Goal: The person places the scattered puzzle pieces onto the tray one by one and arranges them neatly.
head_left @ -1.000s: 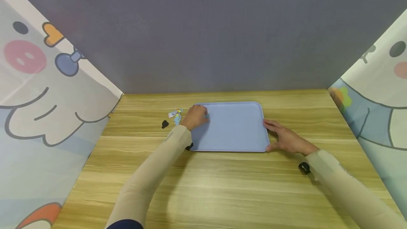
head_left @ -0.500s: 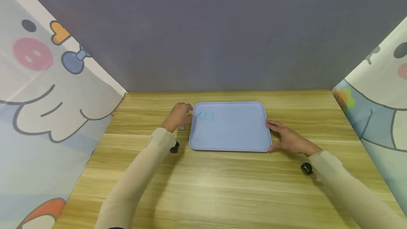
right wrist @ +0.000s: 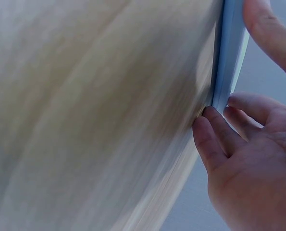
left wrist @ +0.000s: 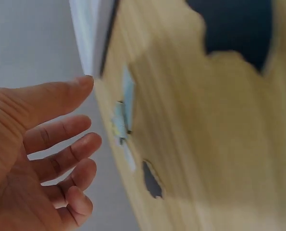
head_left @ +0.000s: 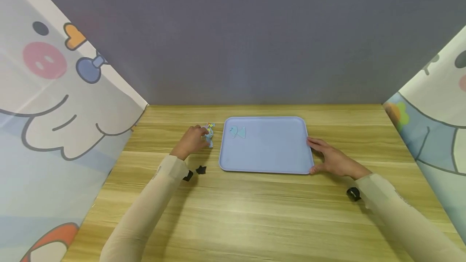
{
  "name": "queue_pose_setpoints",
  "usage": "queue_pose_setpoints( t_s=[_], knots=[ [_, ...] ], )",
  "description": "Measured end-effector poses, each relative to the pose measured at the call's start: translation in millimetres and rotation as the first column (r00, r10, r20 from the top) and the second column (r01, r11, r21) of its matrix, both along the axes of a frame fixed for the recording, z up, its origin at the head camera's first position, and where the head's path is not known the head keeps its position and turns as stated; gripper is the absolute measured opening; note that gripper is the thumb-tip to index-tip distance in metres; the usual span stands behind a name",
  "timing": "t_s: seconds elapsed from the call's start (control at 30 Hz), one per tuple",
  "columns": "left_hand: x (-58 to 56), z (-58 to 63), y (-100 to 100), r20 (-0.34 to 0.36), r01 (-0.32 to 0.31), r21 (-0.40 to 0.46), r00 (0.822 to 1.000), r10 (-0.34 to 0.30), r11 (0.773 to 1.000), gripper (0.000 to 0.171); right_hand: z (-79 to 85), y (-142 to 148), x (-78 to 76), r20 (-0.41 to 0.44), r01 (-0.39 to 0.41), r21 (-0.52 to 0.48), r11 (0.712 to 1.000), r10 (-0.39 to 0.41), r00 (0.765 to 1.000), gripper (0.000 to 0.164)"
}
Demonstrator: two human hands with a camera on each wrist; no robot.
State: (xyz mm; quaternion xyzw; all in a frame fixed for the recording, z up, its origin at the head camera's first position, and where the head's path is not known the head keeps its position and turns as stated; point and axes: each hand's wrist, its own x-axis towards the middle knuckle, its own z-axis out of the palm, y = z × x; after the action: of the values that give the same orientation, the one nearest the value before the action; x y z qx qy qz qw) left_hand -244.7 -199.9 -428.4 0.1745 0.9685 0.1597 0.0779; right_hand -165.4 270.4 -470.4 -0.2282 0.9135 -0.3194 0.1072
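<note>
My left hand (head_left: 191,141) is left of the blue tray (head_left: 269,148), above small flat colorful cutout pieces (head_left: 209,132) that its fingers partly cover. In the left wrist view this hand (left wrist: 46,149) holds nothing; its thumb and loosely bent fingers stand apart, with a pale blue piece (left wrist: 128,98) and a dark piece (left wrist: 152,180) on the wood beyond. Two light blue pieces (head_left: 242,132) lie in the tray's upper left. At the tray's right edge, my right hand (head_left: 333,161) rests with thumb and fingers spread; its fingertips (right wrist: 203,126) touch near the rim in the right wrist view.
A dark jagged piece (head_left: 201,170) lies on the wooden table (head_left: 255,213) near my left wrist. Behind the table rises a grey wall (head_left: 233,43). Cartoon-printed panels (head_left: 65,104) stand at both sides.
My left hand has moved left from over the tray to the loose pieces beside it. The two light blue pieces in the tray have come into view. My right hand stays at the tray's edge.
</note>
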Motion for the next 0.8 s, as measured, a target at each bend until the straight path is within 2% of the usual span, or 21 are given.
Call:
queue_pose_setpoints(
  t_s=[0.2, 0.4, 0.6, 0.8],
  knots=[
    [-3.1, -12.7, -2, -0.04, 0.023, -0.039, 0.999, -0.025, 0.999, 0.049, -0.4, 0, 0.2, -0.009, -0.005, 0.0, 1.0, 0.005, 1.0, 0.104],
    [-7.4, -21.8, 1, 0.025, -0.054, -0.041, 0.998, 0.055, 0.998, 0.055, -0.4, -1, 0.2, -0.015, -0.011, -0.001, 1.0, 0.011, 1.0, 0.104],
    [-9.9, -23.0, 2, -0.004, -0.043, -0.029, 0.999, 0.043, 0.999, 0.054, -0.5, -1, -0.3, -0.011, -0.011, 0.002, 1.0, 0.011, 1.0, 0.104],
    [-9.5, -21.7, 4, 0.015, -0.039, -0.037, 0.999, 0.04, 0.999, 0.053, 0.1, -1, -0.4, -0.009, -0.006, 0.007, 1.0, 0.006, 1.0, 0.104]
  ],
)
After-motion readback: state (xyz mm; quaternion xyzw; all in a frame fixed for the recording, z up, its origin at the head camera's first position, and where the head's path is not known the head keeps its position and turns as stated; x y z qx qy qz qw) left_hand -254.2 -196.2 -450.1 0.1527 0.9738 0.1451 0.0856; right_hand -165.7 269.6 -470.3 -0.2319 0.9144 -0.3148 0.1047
